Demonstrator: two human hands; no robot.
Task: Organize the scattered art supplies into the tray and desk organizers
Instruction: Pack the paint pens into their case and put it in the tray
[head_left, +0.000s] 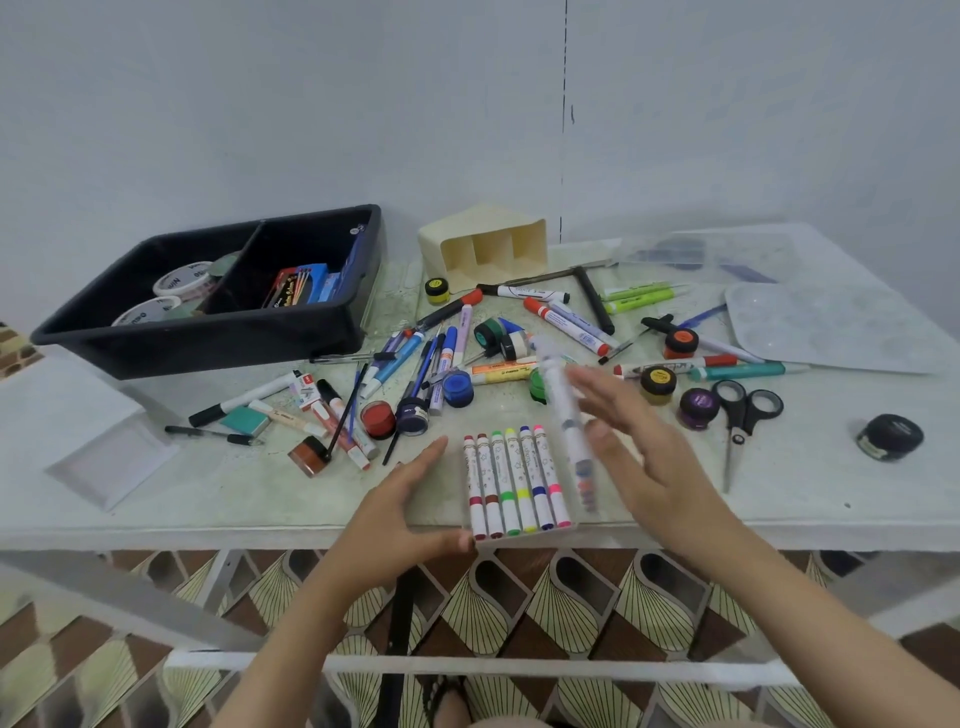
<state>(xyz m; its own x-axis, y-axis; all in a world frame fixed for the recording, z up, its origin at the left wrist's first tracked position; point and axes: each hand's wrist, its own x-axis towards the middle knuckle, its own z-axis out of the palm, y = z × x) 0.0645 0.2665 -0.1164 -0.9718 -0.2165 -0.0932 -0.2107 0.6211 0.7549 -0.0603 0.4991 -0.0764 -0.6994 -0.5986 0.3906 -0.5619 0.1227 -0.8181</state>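
Your left hand (405, 514): fingers straight, nothing gripped. The thumb tip touches the near left corner of the six-marker pack (511, 483), which lies between your two hands. Your right hand (660, 467): blurred, fingers spread. A white marker (563, 410) crosses just beside the thumb; I cannot tell whether you grip it. The black tray (208, 338) and cream organizer (483, 223) sit well beyond your fingertips.

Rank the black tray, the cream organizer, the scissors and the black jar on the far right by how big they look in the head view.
Largest to smallest:
black tray
cream organizer
scissors
black jar
The scissors and jar lie nearer the camera, yet look smaller.
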